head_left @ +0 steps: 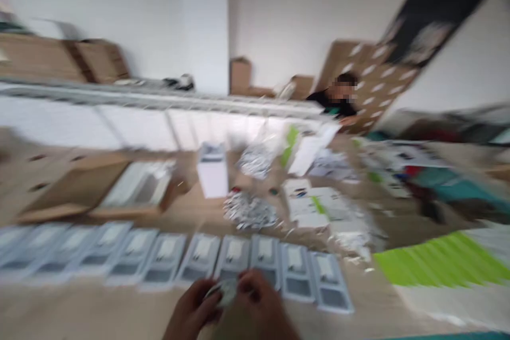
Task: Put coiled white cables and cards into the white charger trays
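My left hand (pixel 197 305) is closed around a small whitish, round, looped thing (pixel 227 291), blurred, which may be a coil or a roll. Against its right side my right hand (pixel 258 295) has its fingers pinched together, and what lies between them is hidden. Just beyond my hands runs a row of pale grey trays (pixel 297 273), each with a white piece in its upper part and a darker patch below.
Beyond the row lie a heap of silvery pieces (pixel 249 210), a white box (pixel 213 170) and an open cardboard box (pixel 135 186). Green-edged sheets (pixel 442 260) fan out at right. White papers (pixel 306 204) lie mid-table. A person (pixel 330 101) is behind the partition.
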A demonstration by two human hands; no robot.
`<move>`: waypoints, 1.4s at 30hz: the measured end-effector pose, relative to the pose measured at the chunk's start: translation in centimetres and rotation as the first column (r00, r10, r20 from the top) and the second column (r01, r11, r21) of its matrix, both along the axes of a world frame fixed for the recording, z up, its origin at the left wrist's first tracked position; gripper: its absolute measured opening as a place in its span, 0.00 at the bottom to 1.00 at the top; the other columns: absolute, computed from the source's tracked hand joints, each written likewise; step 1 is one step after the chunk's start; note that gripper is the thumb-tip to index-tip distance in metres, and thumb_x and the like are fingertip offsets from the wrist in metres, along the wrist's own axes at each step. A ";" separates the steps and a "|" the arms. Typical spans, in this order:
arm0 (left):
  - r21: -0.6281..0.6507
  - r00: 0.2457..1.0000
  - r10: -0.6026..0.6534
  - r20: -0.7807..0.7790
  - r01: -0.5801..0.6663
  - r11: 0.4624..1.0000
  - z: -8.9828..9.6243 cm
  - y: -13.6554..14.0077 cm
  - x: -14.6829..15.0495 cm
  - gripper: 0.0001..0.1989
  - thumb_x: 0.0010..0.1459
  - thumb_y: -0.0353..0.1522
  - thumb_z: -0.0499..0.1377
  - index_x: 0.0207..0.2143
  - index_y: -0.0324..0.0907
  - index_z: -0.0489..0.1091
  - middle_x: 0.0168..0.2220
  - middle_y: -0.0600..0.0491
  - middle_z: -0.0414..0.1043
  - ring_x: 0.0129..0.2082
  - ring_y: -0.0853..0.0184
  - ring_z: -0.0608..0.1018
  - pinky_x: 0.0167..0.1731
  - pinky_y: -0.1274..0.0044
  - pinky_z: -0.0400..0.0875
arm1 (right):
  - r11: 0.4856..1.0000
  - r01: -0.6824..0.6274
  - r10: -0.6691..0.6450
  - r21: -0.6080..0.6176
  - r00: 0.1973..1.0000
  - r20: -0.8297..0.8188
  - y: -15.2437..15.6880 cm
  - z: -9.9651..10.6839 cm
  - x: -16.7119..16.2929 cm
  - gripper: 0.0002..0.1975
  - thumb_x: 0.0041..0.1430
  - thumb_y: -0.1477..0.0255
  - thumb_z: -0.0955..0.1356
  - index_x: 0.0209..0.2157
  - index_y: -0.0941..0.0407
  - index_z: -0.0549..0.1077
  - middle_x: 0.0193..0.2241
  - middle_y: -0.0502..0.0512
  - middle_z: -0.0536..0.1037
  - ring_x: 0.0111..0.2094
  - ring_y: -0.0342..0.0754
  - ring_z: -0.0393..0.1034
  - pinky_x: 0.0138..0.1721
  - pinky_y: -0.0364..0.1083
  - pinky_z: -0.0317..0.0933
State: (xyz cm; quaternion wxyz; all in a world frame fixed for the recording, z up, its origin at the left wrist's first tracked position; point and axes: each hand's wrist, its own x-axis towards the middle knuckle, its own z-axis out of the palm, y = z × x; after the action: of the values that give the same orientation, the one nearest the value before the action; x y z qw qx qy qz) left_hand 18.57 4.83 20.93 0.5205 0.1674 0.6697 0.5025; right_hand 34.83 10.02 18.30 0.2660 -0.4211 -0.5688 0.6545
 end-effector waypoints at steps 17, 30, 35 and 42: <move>0.076 0.959 0.148 0.240 -0.171 0.982 -3.5 -12.0 -10.0 0.18 0.45 0.38 0.69 0.36 0.37 0.72 0.32 0.49 0.77 0.31 0.65 0.76 0.31 0.76 0.70 | 0.943 -0.162 0.122 -0.291 0.981 -0.152 -6.3 -3.4 -12.0 0.23 0.46 0.52 0.74 0.33 0.56 0.69 0.23 0.50 0.73 0.21 0.43 0.67 0.22 0.43 0.59; 0.077 0.890 0.421 0.174 -0.438 0.895 -3.0 -30.2 -33.2 0.21 0.51 0.43 0.65 0.41 0.40 0.65 0.27 0.53 0.75 0.25 0.69 0.74 0.26 0.77 0.66 | 0.786 -0.546 0.545 -0.290 0.834 -0.093 -20.6 -1.3 -37.4 0.24 0.47 0.51 0.74 0.36 0.56 0.71 0.27 0.53 0.75 0.28 0.47 0.71 0.26 0.43 0.61; 0.140 0.879 0.470 0.082 -0.477 0.868 -4.8 -28.9 -38.7 0.19 0.54 0.44 0.63 0.37 0.40 0.64 0.27 0.53 0.74 0.24 0.70 0.74 0.26 0.78 0.68 | 0.809 -0.520 0.517 -0.274 0.851 -0.088 -19.0 -3.0 -40.5 0.23 0.50 0.51 0.72 0.36 0.56 0.71 0.29 0.54 0.75 0.28 0.47 0.71 0.26 0.43 0.61; 0.185 0.746 0.583 -0.321 -0.554 0.812 -5.4 -26.6 -52.4 0.19 0.50 0.44 0.65 0.35 0.39 0.67 0.28 0.56 0.72 0.23 0.70 0.76 0.25 0.76 0.74 | 0.864 -0.413 0.445 -0.289 0.894 0.052 -17.4 -6.8 -43.4 0.20 0.44 0.53 0.72 0.27 0.55 0.72 0.20 0.49 0.71 0.23 0.45 0.66 0.22 0.41 0.55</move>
State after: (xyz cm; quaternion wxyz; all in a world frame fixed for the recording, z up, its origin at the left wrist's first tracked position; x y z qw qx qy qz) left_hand -33.87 -21.79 15.53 0.2029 0.0654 0.7527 0.6229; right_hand -8.58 -7.38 11.50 0.0200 -0.3539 -0.5681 0.7427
